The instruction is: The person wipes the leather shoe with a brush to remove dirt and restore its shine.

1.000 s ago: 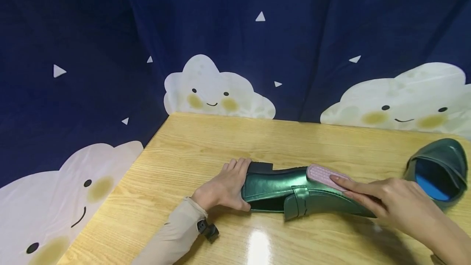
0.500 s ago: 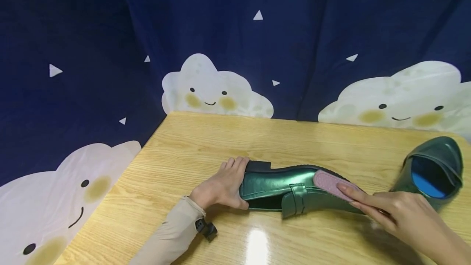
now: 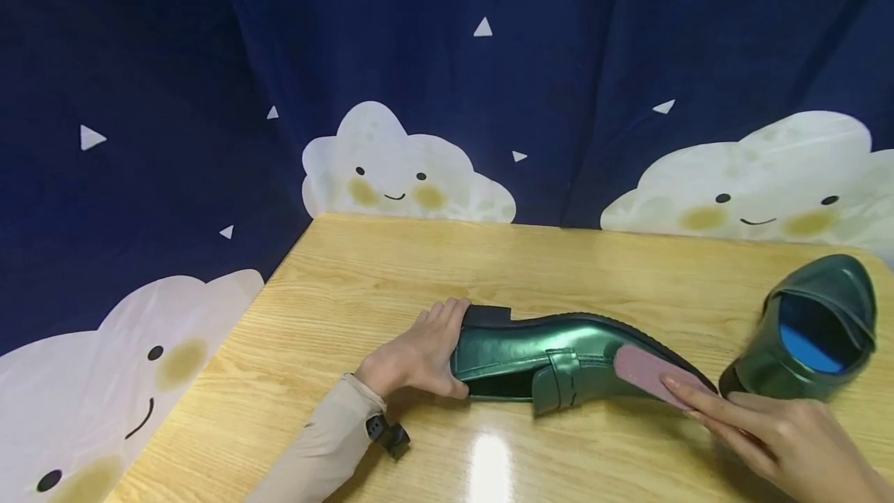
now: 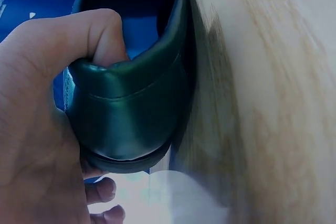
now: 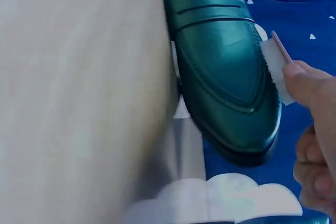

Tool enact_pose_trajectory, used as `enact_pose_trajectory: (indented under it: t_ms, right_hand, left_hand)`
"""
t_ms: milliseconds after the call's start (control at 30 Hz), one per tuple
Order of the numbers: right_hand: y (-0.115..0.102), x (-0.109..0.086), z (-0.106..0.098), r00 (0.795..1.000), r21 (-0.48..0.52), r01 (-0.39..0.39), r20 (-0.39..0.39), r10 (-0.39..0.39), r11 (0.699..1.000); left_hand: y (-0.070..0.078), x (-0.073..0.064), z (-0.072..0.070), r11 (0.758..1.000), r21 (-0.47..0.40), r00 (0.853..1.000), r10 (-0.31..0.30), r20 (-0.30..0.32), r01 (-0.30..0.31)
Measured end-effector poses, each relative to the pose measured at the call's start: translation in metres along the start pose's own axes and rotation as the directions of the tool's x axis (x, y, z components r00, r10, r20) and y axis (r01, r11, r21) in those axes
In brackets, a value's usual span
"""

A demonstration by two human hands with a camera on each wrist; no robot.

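Observation:
A shiny green loafer [image 3: 531, 344] lies on its side on the wooden table, sole facing away and toe to the right. My left hand [image 3: 422, 355] grips it by the heel. In the left wrist view the thumb [image 4: 107, 40] hooks over the heel's edge into the shoe, with fingers under the heel. My right hand [image 3: 789, 429] pinches a pink-backed brush [image 3: 649, 372] over the loafer's toe. White bristles [image 5: 275, 69] meet the side of the toe in the right wrist view.
The other green loafer [image 3: 789, 367], with a blue insole, stands at the right beyond my right hand. Behind the light wooden table [image 3: 391, 270] hangs a dark blue curtain [image 3: 433, 37] printed with smiling clouds.
My right hand has moved the brush right and toward me along the loafer, from near the strap to the toe. The left hand keeps its grip on the heel.

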State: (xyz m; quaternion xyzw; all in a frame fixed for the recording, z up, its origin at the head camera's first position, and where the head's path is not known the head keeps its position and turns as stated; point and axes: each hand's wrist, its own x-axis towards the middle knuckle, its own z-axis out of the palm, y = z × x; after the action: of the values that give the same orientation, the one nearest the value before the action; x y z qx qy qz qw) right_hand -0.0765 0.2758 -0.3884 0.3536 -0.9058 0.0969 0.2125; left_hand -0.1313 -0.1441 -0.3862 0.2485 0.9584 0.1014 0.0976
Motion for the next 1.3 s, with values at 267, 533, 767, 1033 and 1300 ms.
enact_pose_trajectory:
  t_ms: [267, 533, 767, 1033, 1300]
  right_hand:
    - [-0.003, -0.024, -0.001, 0.979, -0.079, -0.196, 0.035, 0.199, 0.977]
    - [0.007, -0.051, -0.005, 0.961, -0.129, -0.231, 0.123, 0.247, 0.964]
    - [0.008, -0.065, -0.011, 0.967, -0.150, -0.202, 0.124, 0.221, 0.968]
    - [0.007, -0.041, -0.008, 0.964, -0.123, -0.202, 0.151, 0.219, 0.972]
    - [-0.001, 0.010, -0.006, 0.997, 0.006, 0.034, -0.064, -0.034, 0.999]
  left_hand:
    - [-0.001, -0.001, -0.002, 1.000, -0.016, 1.000, 0.015, 0.005, -0.015]
    - [0.000, 0.002, 0.000, 1.000, -0.005, 1.000, 0.021, -0.001, -0.021]
    - [-0.001, 0.001, -0.001, 0.999, -0.027, 1.000, 0.027, -0.005, -0.027]
    - [-0.002, -0.002, -0.001, 0.998, -0.048, 0.999, 0.036, -0.007, -0.036]
    - [-0.001, 0.000, 0.000, 0.999, -0.027, 0.999, 0.040, -0.010, -0.040]
